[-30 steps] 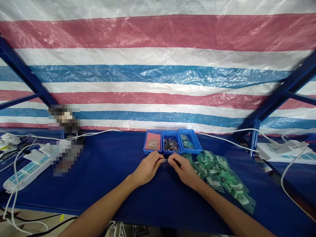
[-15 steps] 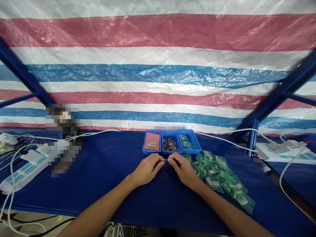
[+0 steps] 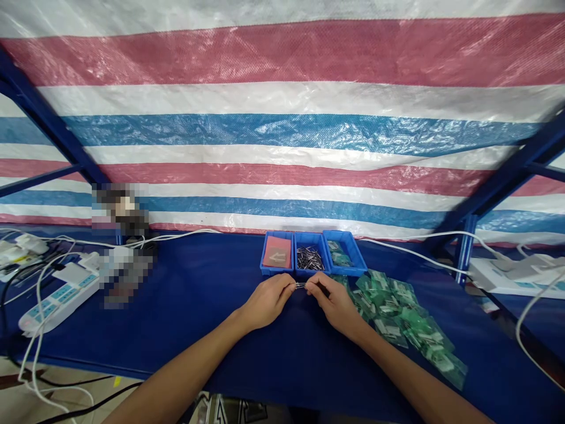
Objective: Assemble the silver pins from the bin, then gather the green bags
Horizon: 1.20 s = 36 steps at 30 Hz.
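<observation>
Small thin metal pins (image 3: pixel 301 285) stretch between my two hands, just in front of the blue bins. My left hand (image 3: pixel 267 301) pinches their left end between thumb and fingers. At the right end, my right hand (image 3: pixel 333 305) is closed in a pinch too. How many pins there are is too small to tell. Directly behind, the middle blue bin (image 3: pixel 311 272) holds many loose metal pins (image 3: pixel 309 258). The left bin (image 3: pixel 277 271) has a pink sheet (image 3: pixel 285 244) with a small pale packet on it. Green-tinted packets (image 3: pixel 339 253) lie in the right bin (image 3: pixel 355 271).
A pile of green plastic packets (image 3: pixel 408 321) spreads over the blue table (image 3: pixel 198 282) beside my right forearm. Power strips with white cables lie at the left (image 3: pixel 62 303) and at the right (image 3: pixel 498 282). A striped plastic sheet (image 3: pixel 282 132) hangs behind, between blue frame posts.
The whole view has shifted slightly, so the bins and table appear a little further right. Both hands keep their pinch on the pins, almost unmoved.
</observation>
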{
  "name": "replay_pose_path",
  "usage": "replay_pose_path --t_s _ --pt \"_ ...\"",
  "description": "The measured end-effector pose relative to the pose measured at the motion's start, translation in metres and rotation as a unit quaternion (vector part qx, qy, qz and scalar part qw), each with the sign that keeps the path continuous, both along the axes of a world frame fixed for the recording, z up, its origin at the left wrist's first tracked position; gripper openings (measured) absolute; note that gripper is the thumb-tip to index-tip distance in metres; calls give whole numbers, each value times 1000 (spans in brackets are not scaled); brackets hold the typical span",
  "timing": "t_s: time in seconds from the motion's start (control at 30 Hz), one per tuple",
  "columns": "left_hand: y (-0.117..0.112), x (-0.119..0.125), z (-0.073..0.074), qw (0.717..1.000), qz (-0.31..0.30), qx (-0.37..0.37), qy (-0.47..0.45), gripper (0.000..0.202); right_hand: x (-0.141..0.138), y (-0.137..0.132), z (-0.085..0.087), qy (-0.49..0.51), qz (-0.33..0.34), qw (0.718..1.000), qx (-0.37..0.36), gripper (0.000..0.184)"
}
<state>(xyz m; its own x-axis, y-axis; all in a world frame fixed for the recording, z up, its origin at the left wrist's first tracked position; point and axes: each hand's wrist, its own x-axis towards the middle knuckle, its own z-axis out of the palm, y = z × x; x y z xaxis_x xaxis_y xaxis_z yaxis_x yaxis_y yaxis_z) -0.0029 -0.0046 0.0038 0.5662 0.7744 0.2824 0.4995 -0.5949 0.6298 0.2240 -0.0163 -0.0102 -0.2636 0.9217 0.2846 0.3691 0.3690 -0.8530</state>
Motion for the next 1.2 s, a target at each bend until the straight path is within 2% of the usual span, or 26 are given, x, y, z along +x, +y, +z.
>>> replay_pose_path --t_s 0.17,0.37,0.57,0.73,0.97,1.2 --pt "2 0 -2 1000 9 -2 -6 31 2 2 -2 27 -15 999 -20 36" --pt "2 -1 -3 1000 16 -3 -7 33 4 4 2 88 -75 993 -32 33" --pt "1 -1 -5 1000 8 6 -6 32 2 1 -2 36 7 999 -34 25" --pt "2 -1 -6 1000 15 20 -2 32 3 0 -5 30 15 998 -48 26" --pt "3 -1 -6 999 24 30 5 33 4 4 -6 71 -48 996 -26 27" --pt "4 0 -9 998 32 56 28 34 6 2 -6 96 -90 991 -21 41"
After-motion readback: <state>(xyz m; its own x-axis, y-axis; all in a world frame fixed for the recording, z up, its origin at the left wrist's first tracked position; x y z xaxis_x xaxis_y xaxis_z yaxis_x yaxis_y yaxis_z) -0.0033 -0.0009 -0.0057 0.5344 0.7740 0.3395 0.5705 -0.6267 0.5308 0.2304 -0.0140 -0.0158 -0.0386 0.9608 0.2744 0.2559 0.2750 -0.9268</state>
